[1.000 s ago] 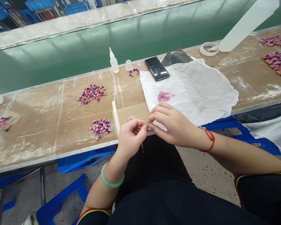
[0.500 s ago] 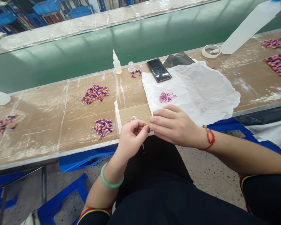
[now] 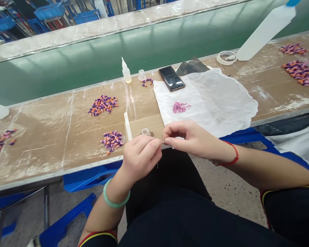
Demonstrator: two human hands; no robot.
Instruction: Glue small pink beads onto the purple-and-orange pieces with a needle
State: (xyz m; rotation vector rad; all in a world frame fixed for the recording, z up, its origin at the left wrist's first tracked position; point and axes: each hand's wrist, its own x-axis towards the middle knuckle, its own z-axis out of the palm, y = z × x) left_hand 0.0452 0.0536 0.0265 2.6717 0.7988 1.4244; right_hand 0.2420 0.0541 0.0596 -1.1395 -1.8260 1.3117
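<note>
My left hand and my right hand meet fingertip to fingertip just off the near edge of the brown table. Both are pinched shut on something tiny between them that I cannot make out. A thin thread hangs down from my left fingers. A small heap of pink beads lies on the white crumpled sheet just beyond my right hand. A heap of purple-and-orange pieces lies left of my left hand. A small clear ring sits on the table just behind my fingers.
A larger purple-and-orange heap, a small glue bottle, a clear cap, a black phone and a tape roll lie further back. More such heaps lie far right and far left. A green conveyor belt runs behind. Blue stools stand below.
My right hand has turned from lying flat over my left fingers to a raised pinch. My left hand has rotated knuckles-up. The view has shifted slightly.
</note>
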